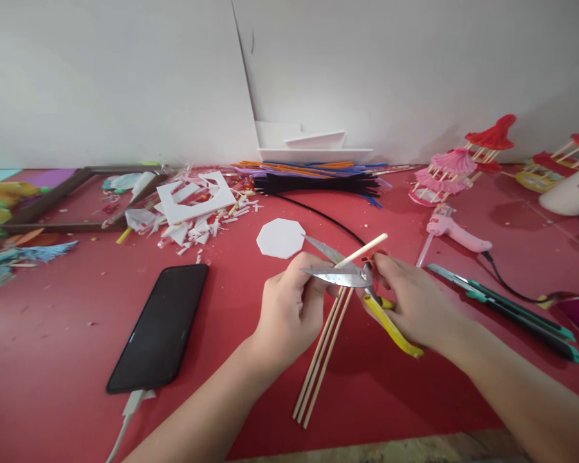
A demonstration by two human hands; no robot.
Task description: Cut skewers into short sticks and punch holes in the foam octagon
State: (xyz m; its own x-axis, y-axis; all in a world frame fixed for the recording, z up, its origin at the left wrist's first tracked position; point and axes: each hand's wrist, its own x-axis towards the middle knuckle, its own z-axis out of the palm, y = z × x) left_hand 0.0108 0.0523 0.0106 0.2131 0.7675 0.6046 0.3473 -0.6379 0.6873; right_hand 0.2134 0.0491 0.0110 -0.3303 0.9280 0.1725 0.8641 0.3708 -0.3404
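Observation:
Thumb and fingers of my left hand [287, 308] are closed on a thin wooden stick [374, 244], which slants up to the right. My right hand [410, 296] is wrapped around scissors with yellow handles [390, 331]. Their blades are apart, and the stick passes between them. Below my hands, several pale wooden sticks [318, 370] slant toward the table's front edge; their upper ends are partly hidden by my left hand and the scissors. Just beyond my left hand lies a white octagonal piece [280, 238].
A black phone [159, 328] with a cable lies left. White scraps [197, 199] and bundled pipe cleaners [313, 183] are at the back. On the right are a pink glue gun [458, 233], a utility knife [506, 312] and a pink-and-red tiered model [448, 170].

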